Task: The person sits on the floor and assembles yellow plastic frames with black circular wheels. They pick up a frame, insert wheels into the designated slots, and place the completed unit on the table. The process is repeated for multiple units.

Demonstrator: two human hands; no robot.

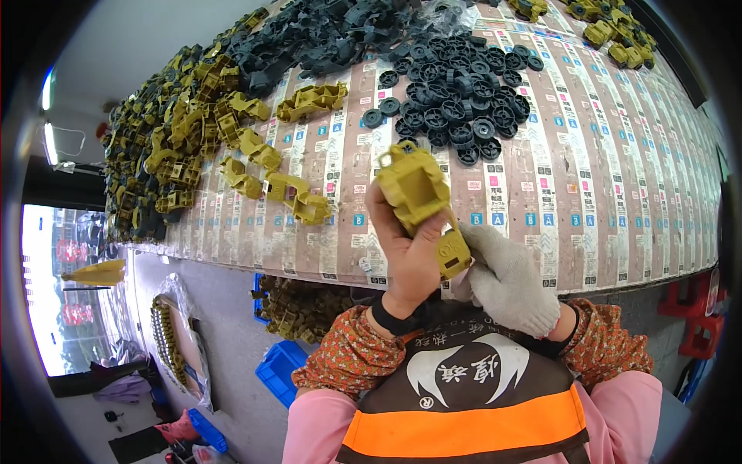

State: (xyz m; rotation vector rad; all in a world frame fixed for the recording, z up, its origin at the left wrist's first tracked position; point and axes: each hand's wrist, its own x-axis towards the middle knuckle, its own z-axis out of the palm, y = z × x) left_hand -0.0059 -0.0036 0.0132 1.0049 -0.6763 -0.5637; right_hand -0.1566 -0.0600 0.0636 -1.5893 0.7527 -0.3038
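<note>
1. The table [618, 178] is my widest safety margin; I'd do all the handling over it, so a slipped part lands there.
2. The heap of yellow parts [193, 139] runs along the left; I'd steer the left elbow and wrist clear of it.
3. The pile of dark wheels [464, 85] sits just beyond the hands; I'd avoid sweeping the knuckles through it.
4. The gloved right hand [506, 284] has its fingers bent at the lower end of the yellow vehicle body [416, 189]; I cannot tell whether they pinch it. I'd ask for light support there, since knit may slide.
5. The bare left hand [412, 259] pinches that body between thumb and fingers. I judge this hold should carry the load, firm without squeezing thin walls.
6. The body is tilted, over the table's near edge, its hollow facing me; I'd steady it before any push.
</note>
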